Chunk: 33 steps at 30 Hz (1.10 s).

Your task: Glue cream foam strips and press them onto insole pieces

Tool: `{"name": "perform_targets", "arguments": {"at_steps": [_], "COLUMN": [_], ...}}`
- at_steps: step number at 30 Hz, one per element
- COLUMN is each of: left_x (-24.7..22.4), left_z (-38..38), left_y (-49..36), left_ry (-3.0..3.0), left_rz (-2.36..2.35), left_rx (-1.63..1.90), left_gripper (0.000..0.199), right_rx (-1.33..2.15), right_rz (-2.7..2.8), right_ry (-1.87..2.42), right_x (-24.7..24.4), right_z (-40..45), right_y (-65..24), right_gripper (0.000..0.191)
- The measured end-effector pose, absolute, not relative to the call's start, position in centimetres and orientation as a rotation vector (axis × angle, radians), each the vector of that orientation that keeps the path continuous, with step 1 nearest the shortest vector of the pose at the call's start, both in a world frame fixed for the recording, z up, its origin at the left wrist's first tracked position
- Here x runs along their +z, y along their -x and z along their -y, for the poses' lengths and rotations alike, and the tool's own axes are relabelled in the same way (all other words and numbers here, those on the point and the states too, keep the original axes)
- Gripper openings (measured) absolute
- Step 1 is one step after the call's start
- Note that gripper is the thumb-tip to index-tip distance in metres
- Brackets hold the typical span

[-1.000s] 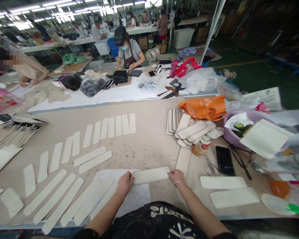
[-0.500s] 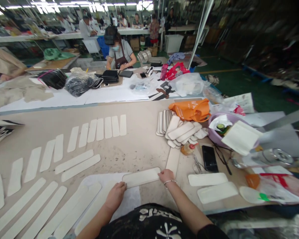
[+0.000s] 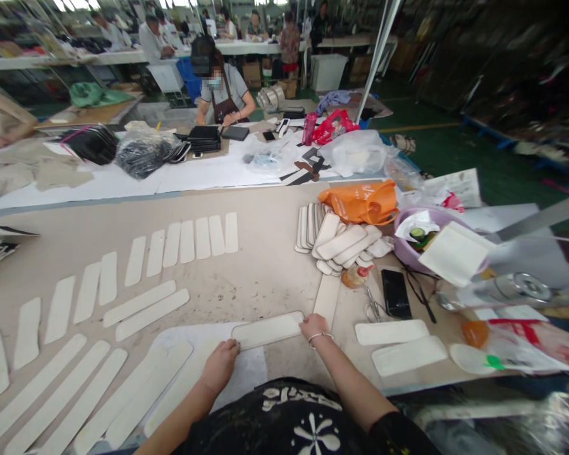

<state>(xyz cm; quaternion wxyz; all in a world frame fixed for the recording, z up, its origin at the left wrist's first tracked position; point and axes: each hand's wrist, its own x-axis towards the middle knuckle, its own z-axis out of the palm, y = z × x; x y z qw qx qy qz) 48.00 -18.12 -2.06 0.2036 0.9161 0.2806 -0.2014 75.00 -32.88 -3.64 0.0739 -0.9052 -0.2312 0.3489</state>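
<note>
A long cream panel (image 3: 268, 330) with rounded corners and a thin dark edge lies across the front of the table. My left hand (image 3: 222, 363) is closed on its left end, fingers over the edge. At the opposite end, my right hand (image 3: 314, 326) pinches the corner. Beneath the panel's left part is a white sheet (image 3: 253, 371). Just past my right hand, a plain pale strip (image 3: 327, 297) runs toward a heap of similar dark-edged panels (image 3: 344, 243). Two pale panels (image 3: 391, 332) lie to the right of that hand.
Several white strips (image 3: 135, 260) are spread over the left of the table. To the right are a glue bottle (image 3: 355, 276), scissors (image 3: 373, 308), a black phone (image 3: 396, 294), a purple basin (image 3: 405, 253) and an orange bag (image 3: 360, 202). Across the table a co-worker (image 3: 224, 88) handles dark pieces.
The camera view has shifted slightly, so the scene sits a little higher and further left. Both hands keep hold of the same panel, with almost no movement relative to the table.
</note>
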Motion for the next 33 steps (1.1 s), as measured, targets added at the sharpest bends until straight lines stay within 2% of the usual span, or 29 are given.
{"name": "perform_targets", "arguments": {"at_steps": [15,21,29,33], "left_x": [-1.9,-1.9,-2.1,-2.2], "left_z": [18.3,18.5,18.6,18.5], "left_y": [-48.2,-47.9,-47.8,-47.9], "left_ry": [-2.552,-2.562,-2.582,-2.602], "left_rz": [-0.811,-0.815,-0.809,-0.778], "left_rx": [-0.567,-0.565,-0.548,-0.531], "left_gripper": [0.033,0.033,0.032,0.031], "right_rx": [1.065,1.088,0.843,0.715], "right_rz": [0.774,0.894,1.125,1.439], "right_ry": [2.764,2.768,2.725,2.468], "right_x": [-3.3,-2.8,-0.8,-0.2], "right_z": [32.7,32.8,33.3,32.6], "right_y": [-74.9,-73.9,-73.7,-70.3], "right_gripper": [0.016,0.026,0.027,0.032]}}
